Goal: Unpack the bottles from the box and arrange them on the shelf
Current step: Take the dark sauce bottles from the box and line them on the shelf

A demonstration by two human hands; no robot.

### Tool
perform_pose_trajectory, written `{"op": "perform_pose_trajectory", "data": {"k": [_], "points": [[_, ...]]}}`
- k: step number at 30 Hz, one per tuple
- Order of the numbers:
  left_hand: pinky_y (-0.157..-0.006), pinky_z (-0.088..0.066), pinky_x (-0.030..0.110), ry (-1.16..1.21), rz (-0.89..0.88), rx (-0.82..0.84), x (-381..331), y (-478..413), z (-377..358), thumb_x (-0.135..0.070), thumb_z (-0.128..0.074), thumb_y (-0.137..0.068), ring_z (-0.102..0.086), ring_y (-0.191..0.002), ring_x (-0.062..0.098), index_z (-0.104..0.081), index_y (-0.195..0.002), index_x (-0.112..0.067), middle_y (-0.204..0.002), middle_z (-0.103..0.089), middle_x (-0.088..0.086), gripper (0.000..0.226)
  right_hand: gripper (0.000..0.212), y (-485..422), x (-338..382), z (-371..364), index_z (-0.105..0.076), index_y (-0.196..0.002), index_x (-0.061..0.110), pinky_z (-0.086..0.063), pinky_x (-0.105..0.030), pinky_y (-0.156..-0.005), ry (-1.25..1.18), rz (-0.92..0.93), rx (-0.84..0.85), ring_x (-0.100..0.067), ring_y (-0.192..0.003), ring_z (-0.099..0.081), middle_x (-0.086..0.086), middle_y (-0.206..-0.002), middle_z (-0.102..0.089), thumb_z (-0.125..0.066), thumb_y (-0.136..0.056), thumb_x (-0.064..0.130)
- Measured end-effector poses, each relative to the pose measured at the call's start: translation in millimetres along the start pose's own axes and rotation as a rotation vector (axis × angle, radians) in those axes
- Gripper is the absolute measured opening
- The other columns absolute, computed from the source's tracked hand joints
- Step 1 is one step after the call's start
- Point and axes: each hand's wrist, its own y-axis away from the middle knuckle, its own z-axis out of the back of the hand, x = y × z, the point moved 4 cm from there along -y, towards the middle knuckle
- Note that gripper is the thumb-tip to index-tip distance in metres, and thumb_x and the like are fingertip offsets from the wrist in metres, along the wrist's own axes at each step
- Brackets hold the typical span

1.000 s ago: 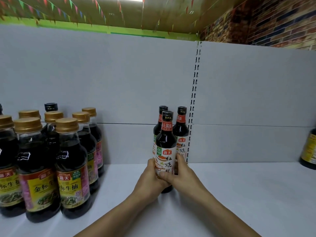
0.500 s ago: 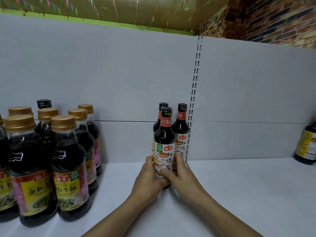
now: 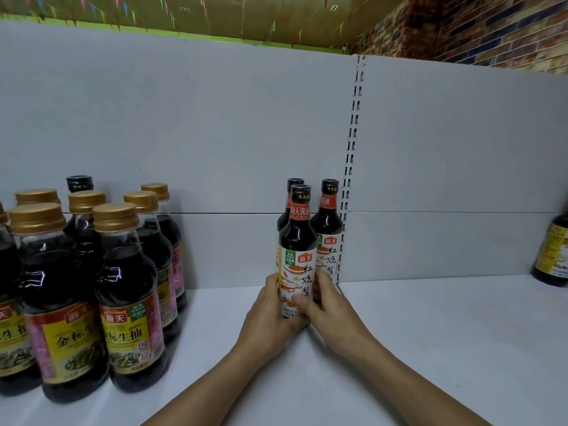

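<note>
Upright on the white metal shelf [image 3: 430,348], the dark black-capped, white-labelled sauce bottle [image 3: 297,256] sits clasped by your left hand [image 3: 270,312] and right hand [image 3: 333,307], just in front of two matching bottles [image 3: 327,222]; you seem to be seating it, so next release gently.

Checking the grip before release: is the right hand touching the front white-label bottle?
Touching. The head view shows the right hand curled against the front white-label bottle, its thumb lying across the lower label.

Front bottle [image 3: 297,241] base behind hands [image 3: 270,315] [image 3: 333,312]; far-rt bottle [image 3: 551,256], leftmost bottle [image 3: 7,287] cut by frame edges.
</note>
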Motion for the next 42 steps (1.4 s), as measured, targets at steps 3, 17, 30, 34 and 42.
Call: {"op": "perform_pose_trajectory", "data": {"k": [3,17,30,34,42], "points": [[-0.096,-0.057,0.031,-0.007,0.001,-0.004,1,-2,1,-0.034,-0.085,-0.081,-0.063,-0.115,0.002,-0.039,-0.136,-0.038,-0.132,-0.061,-0.019,0.072,0.053,-1,-2,0,-0.042,-0.145,0.035,-0.05,-0.037,-0.11,0.011,-0.003,0.002,-0.003,-0.128,-0.059,0.017,-0.138,-0.062,-0.067,-0.099,0.029],[-0.098,-0.056,0.036,-0.063,-0.012,0.034,-6,3,6,-0.034,-0.082,-0.083,-0.064,-0.117,0.009,-0.031,-0.143,-0.038,-0.134,-0.062,-0.018,0.079,0.067,4,-2,4,-0.035,-0.148,0.039,-0.053,-0.033,-0.102,0.181,-0.019,0.031,0.001,-0.113,-0.064,0.022,-0.132,-0.063,-0.072,-0.092,0.037],[-0.065,-0.044,0.031,-0.523,0.196,0.065,-36,18,27,-0.062,-0.07,-0.087,-0.062,-0.096,0.024,-0.039,-0.113,-0.02,-0.123,-0.062,0.004,0.058,0.066,44,23,52,-0.034,-0.154,0.031,-0.051,-0.029,-0.095,0.238,-0.054,-0.006,-0.011,-0.108,-0.063,0.012,-0.131,-0.06,-0.066,-0.096,0.041],[-0.079,-0.053,0.036,-0.581,0.051,0.155,-71,38,12,-0.059,-0.059,-0.095,-0.066,-0.096,0.022,-0.053,-0.105,-0.025,-0.109,-0.07,-0.004,0.035,0.055,69,29,78,-0.043,-0.149,0.035,-0.054,-0.029,-0.094,0.203,-0.05,-0.063,-0.004,-0.106,-0.064,0.013,-0.128,-0.06,-0.063,-0.098,0.041],[-0.081,-0.058,0.035,-0.302,-0.265,0.219,-158,82,-69,-0.056,-0.058,-0.095,-0.065,-0.089,0.003,-0.055,-0.111,-0.037,-0.099,-0.067,-0.014,0.026,0.034,146,27,155,-0.059,-0.134,0.037,-0.05,-0.012,-0.091,0.1,-0.046,-0.217,0.006,-0.11,-0.063,0.018,-0.125,-0.066,-0.061,-0.1,0.037]]}}
